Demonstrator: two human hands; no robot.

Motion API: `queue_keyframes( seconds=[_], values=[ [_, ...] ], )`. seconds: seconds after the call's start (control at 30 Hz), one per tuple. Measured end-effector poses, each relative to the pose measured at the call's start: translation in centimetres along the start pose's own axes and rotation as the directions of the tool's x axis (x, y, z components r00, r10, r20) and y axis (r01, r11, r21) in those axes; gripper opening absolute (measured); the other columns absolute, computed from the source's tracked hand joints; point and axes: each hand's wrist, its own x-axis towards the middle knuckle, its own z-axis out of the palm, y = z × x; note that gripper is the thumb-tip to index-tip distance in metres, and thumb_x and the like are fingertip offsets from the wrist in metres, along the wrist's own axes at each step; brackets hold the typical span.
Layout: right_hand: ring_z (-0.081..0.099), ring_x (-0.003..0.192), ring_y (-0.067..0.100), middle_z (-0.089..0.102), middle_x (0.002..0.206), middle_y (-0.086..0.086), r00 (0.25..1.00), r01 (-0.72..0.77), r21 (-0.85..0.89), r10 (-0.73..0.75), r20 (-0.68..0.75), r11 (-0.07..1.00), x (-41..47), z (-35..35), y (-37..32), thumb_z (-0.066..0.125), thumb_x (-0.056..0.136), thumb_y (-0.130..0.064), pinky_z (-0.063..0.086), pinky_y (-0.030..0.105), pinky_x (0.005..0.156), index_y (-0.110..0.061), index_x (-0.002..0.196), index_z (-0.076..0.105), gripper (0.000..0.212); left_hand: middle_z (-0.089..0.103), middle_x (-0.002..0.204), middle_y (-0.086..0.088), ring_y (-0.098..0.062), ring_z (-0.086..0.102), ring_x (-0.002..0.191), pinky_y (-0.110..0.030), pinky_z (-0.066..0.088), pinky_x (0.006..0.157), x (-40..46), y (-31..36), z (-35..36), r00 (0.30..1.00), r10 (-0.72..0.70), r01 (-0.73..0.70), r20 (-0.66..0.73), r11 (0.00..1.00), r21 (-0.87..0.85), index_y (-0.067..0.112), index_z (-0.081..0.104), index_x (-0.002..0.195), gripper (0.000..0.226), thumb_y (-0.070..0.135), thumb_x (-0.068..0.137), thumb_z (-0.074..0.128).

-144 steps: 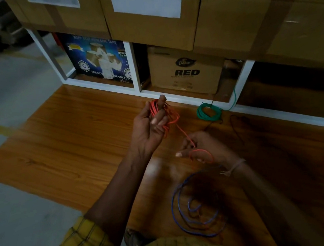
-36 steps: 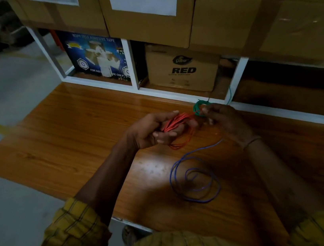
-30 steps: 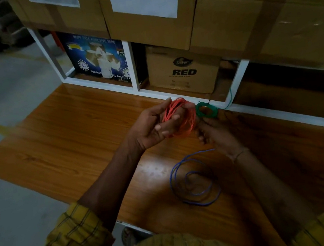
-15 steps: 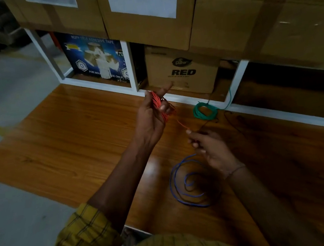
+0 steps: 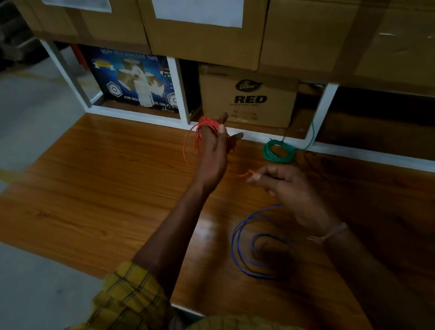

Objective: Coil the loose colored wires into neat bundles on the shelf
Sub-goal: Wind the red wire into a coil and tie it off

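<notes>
Since half a second ago: left hand [image 5: 212, 148] lifted slightly, orange wire [image 5: 206, 124] wound tighter round its fingers; right hand [image 5: 288, 188] lowered, short tail remaining.

Item 1, orange wire: coil looped round the left hand's fingers, which are closed on it; free end pinched at the right hand's fingertips [image 5: 256, 177]. Judged thin, light, springy; likely to unwind if released. Hold the coil across its turns and the tail near its tip.

Item 2, green bundle [image 5: 278, 152]: coiled, resting on the wooden shelf [image 5: 102, 186] beside the white frame [image 5: 377, 155].

Item 3, blue wire [image 5: 243, 245]: loose loops on the shelf, below the right hand, not yet bundled.
</notes>
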Motion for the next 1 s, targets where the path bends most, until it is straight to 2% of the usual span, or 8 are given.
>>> queue_keyframes(
  seconds=[0.13, 0.23, 0.37, 0.5, 0.67, 0.77, 0.87, 1.0],
  values=[
    [0.058, 0.071, -0.009, 0.069, 0.073, -0.018, 0.994, 0.094, -0.038, -0.092, 0.066, 0.995, -0.5, -2.5, -2.5, 0.063, 0.098, -0.014, 0.041, 0.006, 0.065, -0.009, 0.092, 0.078, 0.017, 0.059, 0.142, -0.007, -0.018, 0.071, 0.111, -0.052, 0.06, 0.095, -0.1, -1.5, -0.7, 0.986, 0.038, -0.103, 0.164, 0.906, 0.412, 0.028, 0.035, 0.149, 0.052, 0.061, 0.109, 0.028],
    [0.065, 0.076, -0.002, 0.073, 0.077, -0.009, 0.987, 0.154, -0.005, -0.154, 0.056, 0.988, 0.2, -4.3, -3.4, 0.061, 0.099, -0.008, 0.045, 0.011, 0.072, 0.0, 0.094, 0.075, 0.017, 0.066, 0.119, -0.007, -0.017, 0.071, 0.087, -0.051, 0.061, 0.08, -0.4, -2.0, -0.6, 0.967, -0.019, -0.103, 0.255, 0.885, 0.455, 0.017, 0.046, 0.139, 0.055, 0.06, 0.108, 0.031],
    [0.061, 0.064, -0.006, 0.07, 0.071, -0.016, 0.982, 0.183, -0.034, -0.184, -0.037, 0.983, 2.1, -6.1, -3.0, 0.059, 0.101, -0.009, 0.043, 0.008, 0.059, -0.012, 0.091, 0.075, 0.019, 0.074, 0.108, -0.018, -0.016, 0.053, 0.057, -0.027, 0.044, 0.052, -1.6, -1.0, 0.2, 0.895, -0.163, 0.115, 0.415, 0.984, 0.14, 0.014, 0.047, 0.141, 0.039, 0.04, 0.115, 0.033],
    [0.066, 0.094, 0.016, 0.072, 0.094, 0.006, 0.966, 0.217, -0.168, -0.236, -0.106, 0.962, 4.9, -7.3, -0.5, 0.071, 0.092, -0.032, 0.052, 0.036, 0.077, -0.028, 0.087, 0.074, 0.007, 0.069, 0.088, -0.022, -0.015, 0.033, 0.041, -0.026, 0.026, 0.042, -2.6, -0.3, 0.3, 0.783, -0.143, 0.267, 0.605, 0.957, -0.119, 0.002, 0.052, 0.119, 0.04, 0.034, 0.114, 0.03],
    [0.061, 0.077, -0.003, 0.068, 0.084, -0.004, 0.962, 0.175, -0.24, -0.217, -0.163, 0.955, 7.2, -6.0, 3.6, 0.078, 0.089, -0.02, 0.047, 0.019, 0.071, -0.013, 0.087, 0.074, 0.009, 0.051, 0.083, -0.029, -0.009, 0.022, 0.038, -0.018, 0.026, 0.039, -2.9, 0.0, 0.1, 0.669, -0.08, 0.508, 0.739, 0.775, -0.376, -0.023, 0.034, 0.142, 0.063, 0.033, 0.113, 0.027],
    [0.06, 0.068, -0.009, 0.07, 0.091, 0.009, 0.995, 0.039, -0.169, -0.054, -0.089, 0.985, 6.1, -3.9, 5.5, 0.06, 0.1, -0.002, 0.047, 0.014, 0.066, -0.002, 0.105, 0.073, 0.014, 0.063, 0.087, -0.012, -0.006, 0.027, 0.039, -0.019, 0.029, 0.041, -3.0, 0.7, -0.2, 0.698, -0.017, 0.567, 0.716, 0.625, -0.537, -0.017, 0.027, 0.152, 0.059, 0.028, 0.116, 0.017],
    [0.051, 0.051, -0.002, 0.058, 0.065, 0.0, 1.0, 0.005, -0.214, 0.0, 0.026, 0.977, 3.3, -1.5, 6.6, 0.052, 0.102, -0.003, 0.038, 0.025, 0.056, -0.014, 0.076, 0.062, 0.03, 0.068, 0.095, -0.011, -0.006, 0.034, 0.043, -0.018, 0.041, 0.064, -2.5, 1.0, 0.0, 0.748, 0.02, 0.574, 0.664, 0.484, -0.661, -0.014, 0.028, 0.153, 0.059, 0.031, 0.116, 0.017],
    [0.051, 0.048, 0.001, 0.057, 0.059, 0.004, 0.985, 0.062, -0.28, -0.014, 0.172, 0.958, -0.2, 0.7, 5.6, 0.054, 0.106, -0.026, 0.038, 0.018, 0.055, -0.016, 0.084, 0.063, 0.025, 0.065, 0.081, -0.009, -0.01, 0.059, 0.064, -0.023, 0.05, 0.073, -1.4, 1.4, 0.4, 0.827, -0.014, 0.483, 0.562, 0.529, -0.698, -0.007, 0.045, 0.149, 0.061, 0.038, 0.116, 0.022]
  ],
)
